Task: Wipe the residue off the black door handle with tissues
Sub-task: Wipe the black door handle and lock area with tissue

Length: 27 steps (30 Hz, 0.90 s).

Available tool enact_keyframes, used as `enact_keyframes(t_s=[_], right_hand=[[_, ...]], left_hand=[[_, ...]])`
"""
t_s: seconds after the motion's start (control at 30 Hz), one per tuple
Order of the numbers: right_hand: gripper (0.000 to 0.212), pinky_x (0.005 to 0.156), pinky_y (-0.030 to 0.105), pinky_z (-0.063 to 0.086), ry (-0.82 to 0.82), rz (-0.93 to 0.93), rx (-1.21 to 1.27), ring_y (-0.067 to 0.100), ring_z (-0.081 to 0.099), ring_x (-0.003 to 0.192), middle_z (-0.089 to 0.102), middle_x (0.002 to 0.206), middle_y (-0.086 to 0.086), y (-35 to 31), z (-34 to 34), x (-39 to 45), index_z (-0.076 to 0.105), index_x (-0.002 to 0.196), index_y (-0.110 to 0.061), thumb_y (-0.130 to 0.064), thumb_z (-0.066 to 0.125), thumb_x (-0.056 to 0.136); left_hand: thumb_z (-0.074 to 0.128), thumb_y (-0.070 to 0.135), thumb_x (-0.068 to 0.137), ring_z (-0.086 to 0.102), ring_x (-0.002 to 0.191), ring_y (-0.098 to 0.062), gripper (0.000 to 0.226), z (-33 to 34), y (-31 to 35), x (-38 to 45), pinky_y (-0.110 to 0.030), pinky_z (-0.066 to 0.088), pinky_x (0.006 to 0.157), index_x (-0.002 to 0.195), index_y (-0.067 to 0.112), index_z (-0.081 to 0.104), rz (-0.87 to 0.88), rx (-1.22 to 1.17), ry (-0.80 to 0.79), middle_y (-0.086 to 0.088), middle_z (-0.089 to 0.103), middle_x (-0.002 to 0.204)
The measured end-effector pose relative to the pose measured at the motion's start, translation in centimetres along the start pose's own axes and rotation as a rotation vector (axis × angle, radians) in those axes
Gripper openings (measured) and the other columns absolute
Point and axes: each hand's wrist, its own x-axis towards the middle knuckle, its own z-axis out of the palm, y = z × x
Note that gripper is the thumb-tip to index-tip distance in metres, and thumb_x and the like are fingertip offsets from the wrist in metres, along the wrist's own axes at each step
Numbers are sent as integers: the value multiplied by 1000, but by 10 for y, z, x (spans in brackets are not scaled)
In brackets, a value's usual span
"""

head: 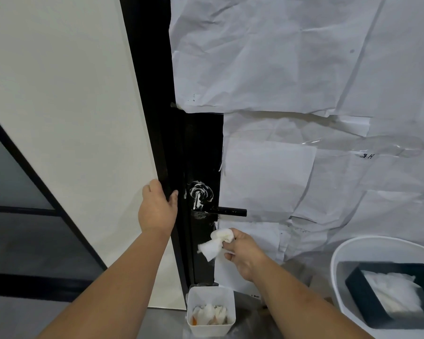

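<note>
The black door handle [230, 211] sticks out to the right from the black door [201, 148]. White smeared residue [200, 194] covers the round base and the inner end of the lever. My right hand [242, 253] is below the handle, shut on a crumpled white tissue [214, 243] that hangs a short way under the lever without touching it. My left hand [157, 209] grips the door's left edge, thumb on the front face, level with the residue.
A small white bin [211, 326] with used tissues stands on the floor under the handle. At the lower right a white tub [338, 260] holds a black tissue box [382, 297]. White paper sheets [291, 69] cover the door to the right.
</note>
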Motion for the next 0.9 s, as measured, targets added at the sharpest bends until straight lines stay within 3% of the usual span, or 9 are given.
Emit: enact_keyframes(t_s=[0.17,0.33,0.5,0.7,0.8,0.9], right_hand=[[39,80,39,57,40,60,423,29,63,92,66,98,14,-12,-1,-4,60,104,-4,22,37,87],[41,82,42,57,135,74,760,33,63,96,62,107,21,-21,-7,-1,50,121,0,21,32,90],[45,62,35,61,177,-12,986,29,69,87,65,108,19,-28,-9,-2,48,129,-1,20,35,91],[43,62,35,61,149,-11,1055,30,65,96,64,107,19,-32,6,-1,49,125,4,21,36,88],[42,58,33,60,122,-8,1028,29,64,91,64,99,18,-35,16,-1,52,118,4,24,31,87],[36,65,37,61,54,23,944,33,64,99,64,108,23,-32,21,-2,52,117,8,21,33,89]], left_hand=[[58,36,93,45,57,-20,33,0,-1,0,-28,31,47,97,8,42,5,-5,0,-6,47,94],[58,36,93,46,59,-23,34,1,-1,0,-32,34,50,98,7,42,4,-9,3,-8,47,95],[58,37,93,45,57,-22,34,1,-2,1,-30,32,48,97,9,41,3,-3,2,-7,46,94],[59,36,93,45,57,-22,33,2,-2,1,-29,30,48,97,9,41,7,1,5,-6,45,94],[58,37,93,45,56,-22,33,2,-1,1,-28,30,47,97,9,40,7,10,2,-5,44,94],[58,37,93,44,55,-20,33,3,-1,1,-28,30,47,96,9,40,7,11,5,-6,44,93]])
